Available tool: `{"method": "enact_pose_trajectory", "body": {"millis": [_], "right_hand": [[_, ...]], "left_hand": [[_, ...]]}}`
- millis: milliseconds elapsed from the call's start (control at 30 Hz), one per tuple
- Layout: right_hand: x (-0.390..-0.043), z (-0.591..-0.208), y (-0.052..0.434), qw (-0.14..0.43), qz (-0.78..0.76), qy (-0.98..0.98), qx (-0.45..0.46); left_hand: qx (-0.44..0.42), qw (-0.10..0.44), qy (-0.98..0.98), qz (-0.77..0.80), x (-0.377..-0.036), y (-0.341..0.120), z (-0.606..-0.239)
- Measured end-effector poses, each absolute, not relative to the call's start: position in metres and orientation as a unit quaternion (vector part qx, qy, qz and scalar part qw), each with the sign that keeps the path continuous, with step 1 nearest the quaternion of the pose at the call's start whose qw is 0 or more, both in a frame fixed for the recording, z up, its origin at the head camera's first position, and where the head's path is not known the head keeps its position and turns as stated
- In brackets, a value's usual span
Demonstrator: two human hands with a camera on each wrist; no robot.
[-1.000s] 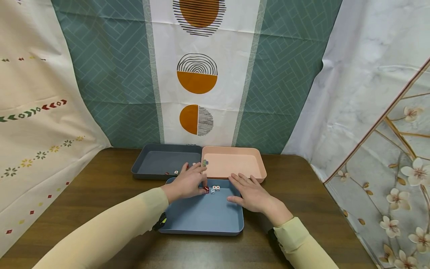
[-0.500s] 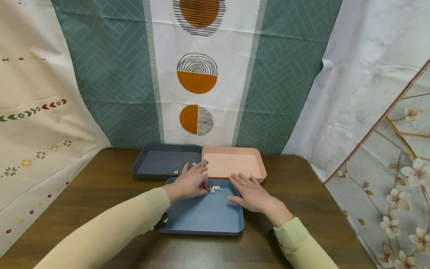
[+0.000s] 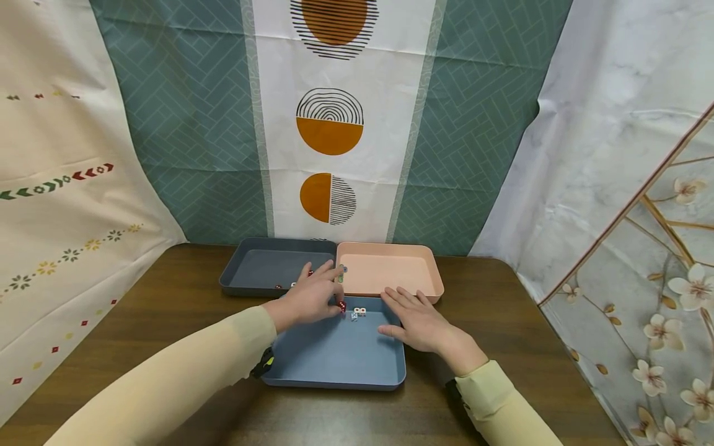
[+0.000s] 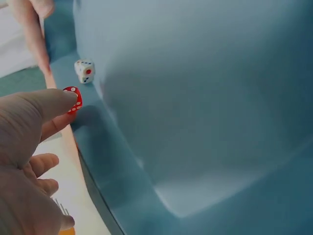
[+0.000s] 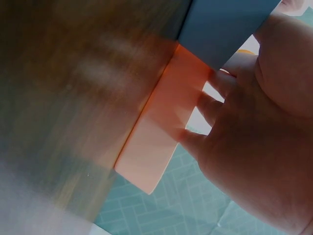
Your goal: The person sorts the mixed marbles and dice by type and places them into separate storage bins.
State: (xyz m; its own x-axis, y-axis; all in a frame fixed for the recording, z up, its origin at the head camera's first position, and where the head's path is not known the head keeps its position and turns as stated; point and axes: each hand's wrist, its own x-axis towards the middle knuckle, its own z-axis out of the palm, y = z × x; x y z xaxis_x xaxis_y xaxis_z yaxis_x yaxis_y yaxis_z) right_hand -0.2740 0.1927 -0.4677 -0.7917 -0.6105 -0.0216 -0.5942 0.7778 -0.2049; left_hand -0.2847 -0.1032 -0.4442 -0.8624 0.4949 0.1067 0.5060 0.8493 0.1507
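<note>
In the head view, my left hand point(image 3: 312, 298) is over the far left part of the blue tray point(image 3: 334, 365). It pinches a red die point(image 4: 75, 104) with white pips between thumb and index finger, and the other fingers are spread. A few white dice point(image 3: 359, 311) lie at that tray's far side, just right of the red die; the left wrist view shows white dice point(image 4: 84, 71) with red and blue pips. My right hand point(image 3: 421, 325) lies palm down with extended fingers, its fingertips at the near rim of the pink tray point(image 3: 401, 269) and its thumb over the blue tray.
A dark grey tray point(image 3: 268, 263) stands behind on the left, with several small dice partly hidden by my left hand. Greenish and bluish dice point(image 3: 341, 272) lie at the pink tray's left end. The brown wooden table point(image 3: 167, 322) extends around the trays, with patterned cloths behind and beside it.
My left hand has lifted a little and shifted slightly away and left, with the red die in its fingertips. The right hand keeps its place.
</note>
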Motion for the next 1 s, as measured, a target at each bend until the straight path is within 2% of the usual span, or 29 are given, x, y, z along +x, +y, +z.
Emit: {"method": "enact_pose_trajectory", "body": {"millis": [267,500,1000], "right_hand": [[-0.273,-0.467,0.193,0.043,-0.100,0.941,-0.321],[-0.273,-0.466,0.193,0.044,-0.103,0.939,-0.325],[-0.272,-0.467,0.193,0.045,-0.107,0.940,-0.322]], "left_hand": [[-0.253,0.044,-0.962,-0.093,-0.283,-0.113,-0.427],[-0.236,0.076,-0.965,-0.084,-0.285,-0.127,-0.412],[-0.193,0.092,-0.973,-0.091,-0.306,-0.159,-0.403]]}}
